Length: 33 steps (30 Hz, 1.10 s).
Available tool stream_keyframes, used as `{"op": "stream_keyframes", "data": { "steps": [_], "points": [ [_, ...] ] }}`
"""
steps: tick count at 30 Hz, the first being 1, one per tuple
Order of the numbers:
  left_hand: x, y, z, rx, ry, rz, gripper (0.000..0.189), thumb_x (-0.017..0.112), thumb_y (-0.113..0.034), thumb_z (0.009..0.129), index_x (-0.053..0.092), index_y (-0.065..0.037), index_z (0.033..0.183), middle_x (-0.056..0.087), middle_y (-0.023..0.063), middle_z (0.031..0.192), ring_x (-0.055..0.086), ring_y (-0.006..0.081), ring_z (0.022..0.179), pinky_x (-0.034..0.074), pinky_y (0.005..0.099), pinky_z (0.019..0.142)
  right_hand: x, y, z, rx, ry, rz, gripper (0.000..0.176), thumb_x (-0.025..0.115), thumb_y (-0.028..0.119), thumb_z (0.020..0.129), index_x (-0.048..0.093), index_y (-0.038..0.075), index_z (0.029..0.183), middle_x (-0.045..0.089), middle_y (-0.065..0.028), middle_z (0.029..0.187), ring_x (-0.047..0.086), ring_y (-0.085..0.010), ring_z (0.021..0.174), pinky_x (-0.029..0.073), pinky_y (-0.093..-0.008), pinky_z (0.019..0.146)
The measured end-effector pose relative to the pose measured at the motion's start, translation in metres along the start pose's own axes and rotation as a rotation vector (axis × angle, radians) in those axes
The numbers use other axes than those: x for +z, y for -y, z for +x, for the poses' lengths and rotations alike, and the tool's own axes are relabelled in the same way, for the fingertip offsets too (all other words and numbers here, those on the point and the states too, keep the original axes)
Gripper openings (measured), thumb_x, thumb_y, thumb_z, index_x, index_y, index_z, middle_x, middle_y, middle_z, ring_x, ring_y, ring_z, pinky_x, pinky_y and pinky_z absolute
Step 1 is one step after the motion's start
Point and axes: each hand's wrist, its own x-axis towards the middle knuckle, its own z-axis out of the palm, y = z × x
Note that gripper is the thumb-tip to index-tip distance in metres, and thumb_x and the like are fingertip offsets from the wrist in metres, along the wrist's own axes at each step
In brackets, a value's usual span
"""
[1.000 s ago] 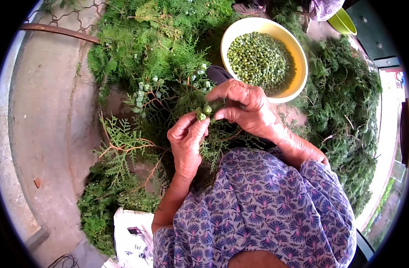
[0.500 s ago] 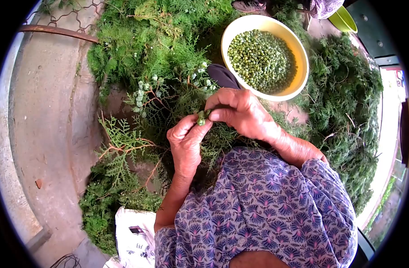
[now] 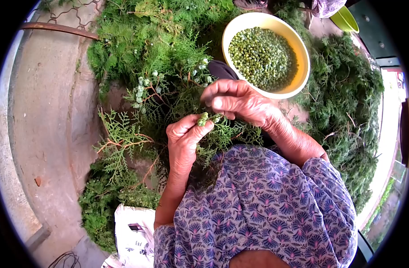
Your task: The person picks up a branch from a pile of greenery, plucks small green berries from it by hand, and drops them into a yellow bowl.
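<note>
My left hand [image 3: 185,139] pinches a conifer sprig with small green cones [image 3: 203,119] between thumb and forefinger. Just above and to the right of the cones is my right hand [image 3: 247,106], its fingers curled in and the thumb pressed toward them. Its fingertips are blurred, and whatever they hold, if anything, cannot be made out. Beyond that hand stands a pale yellow basin [image 3: 305,67] holding a heap of loose green cones [image 3: 261,58]. More pale green cones [image 3: 141,93] hang on a branch left of my hands.
Cut conifer branches [image 3: 146,40] cover the ground ahead, with another green pile [image 3: 347,107] at right. A white sack [image 3: 132,241] lies at lower left beside the concrete floor [image 3: 48,116]. A rusty metal bar [image 3: 59,29] and a green container [image 3: 345,19] appear farther off.
My right hand has lifted slightly up from the cones and apart from my left fingers. My left hand stays nearly in place, still pinching the sprig.
</note>
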Motion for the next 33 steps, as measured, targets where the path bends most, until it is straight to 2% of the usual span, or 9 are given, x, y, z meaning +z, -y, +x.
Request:
{"op": "stream_keyframes", "data": {
  "steps": [1, 5, 9, 11, 19, 21, 24, 27, 33],
  "points": [
    [0.0, -0.001, 0.0, -0.007, 0.024, 0.024, 0.011, 0.068, -0.004, 0.077, 0.066, 0.003, 0.085, 0.06, -0.0013, 0.067, 0.05, 0.0037, 0.061, 0.039, 0.0192, 0.054, 0.007, 0.005, -0.002, 0.037, -0.029, -0.118, 0.033, 0.068, 0.022, 0.081, 0.06, 0.002, 0.105, 0.059, -0.0021, 0.085, 0.055, -0.0093, 0.075, 0.046, -0.023, 0.073],
    [-0.003, 0.002, 0.001, 0.013, 0.087, 0.014, 0.011, 0.068, -0.003, 0.077, 0.066, 0.002, 0.086, 0.061, -0.0006, 0.068, 0.051, 0.0043, 0.063, 0.041, 0.0201, 0.057, 0.011, -0.009, 0.005, -0.436, 0.042, -0.485, 0.024, 0.067, 0.019, 0.081, 0.064, -0.002, 0.092, 0.059, -0.0033, 0.078, 0.056, -0.0125, 0.076, 0.045, -0.0278, 0.069],
    [-0.002, -0.003, -0.001, -0.037, 0.076, 0.033, 0.01, 0.067, -0.005, 0.077, 0.066, 0.002, 0.085, 0.059, -0.0012, 0.069, 0.048, 0.0042, 0.065, 0.038, 0.02, 0.058, 0.016, -0.013, 0.002, -0.434, -0.076, -0.597, 0.024, 0.065, 0.023, 0.083, 0.063, -0.001, 0.084, 0.058, -0.0013, 0.076, 0.054, -0.0095, 0.07, 0.044, -0.0249, 0.062],
    [-0.003, -0.007, 0.0, -0.046, 0.068, 0.062, 0.011, 0.067, -0.007, 0.078, 0.066, 0.002, 0.084, 0.058, -0.0022, 0.068, 0.046, 0.0041, 0.063, 0.035, 0.0201, 0.056, 0.015, -0.009, 0.0, 0.07, -0.096, 0.081, 0.026, 0.063, 0.028, 0.085, 0.062, 0.003, 0.079, 0.058, 0.0007, 0.076, 0.051, -0.0056, 0.065, 0.04, -0.021, 0.053],
    [-0.003, -0.005, 0.002, -0.049, 0.101, 0.129, 0.01, 0.068, -0.007, 0.077, 0.065, 0.002, 0.079, 0.057, -0.002, 0.065, 0.044, 0.0042, 0.058, 0.035, 0.0201, 0.053, 0.017, 0.004, -0.001, -0.036, 0.004, -0.22, 0.034, 0.059, 0.033, 0.086, 0.06, 0.003, 0.102, 0.059, 0.0007, 0.09, 0.052, -0.0047, 0.075, 0.042, -0.0188, 0.062],
    [-0.002, 0.0, 0.002, -0.025, 0.084, 0.095, 0.01, 0.068, -0.007, 0.077, 0.065, 0.002, 0.079, 0.058, -0.0012, 0.066, 0.045, 0.0043, 0.058, 0.035, 0.0199, 0.054, 0.019, -0.001, 0.004, -0.231, 0.044, -0.361, 0.024, 0.064, 0.021, 0.084, 0.062, 0.0, 0.096, 0.06, 0.0002, 0.081, 0.054, -0.0094, 0.076, 0.045, -0.0253, 0.067],
    [-0.001, 0.0, 0.001, -0.032, 0.064, 0.024, 0.01, 0.067, -0.006, 0.077, 0.065, 0.003, 0.08, 0.06, 0.0003, 0.068, 0.047, 0.0045, 0.059, 0.037, 0.0195, 0.054, 0.016, -0.006, 0.01, -0.209, 0.036, -0.441, 0.02, 0.067, 0.017, 0.081, 0.063, 0.0, 0.09, 0.06, 0.0005, 0.076, 0.054, -0.0083, 0.07, 0.045, -0.0235, 0.062],
    [-0.003, -0.005, 0.004, -0.119, 0.05, -0.053, 0.011, 0.066, -0.01, 0.079, 0.065, 0.001, 0.079, 0.054, -0.0039, 0.063, 0.041, 0.0025, 0.055, 0.031, 0.0189, 0.049, 0.017, -0.019, 0.016, 0.025, -0.036, 0.199, 0.018, 0.067, 0.018, 0.08, 0.061, 0.002, 0.088, 0.06, -0.0001, 0.078, 0.055, -0.0076, 0.07, 0.045, -0.0213, 0.063],
    [-0.005, -0.002, 0.003, -0.135, -0.011, -0.215, 0.013, 0.066, -0.013, 0.08, 0.064, 0.0, 0.08, 0.05, -0.0044, 0.061, 0.037, 0.0029, 0.052, 0.029, 0.0191, 0.047, 0.005, -0.028, 0.02, -0.076, 0.015, 0.473, 0.023, 0.059, 0.029, 0.086, 0.06, 0.006, 0.091, 0.056, 0.0009, 0.075, 0.05, -0.0061, 0.061, 0.034, -0.0189, 0.045]
  ]
}}
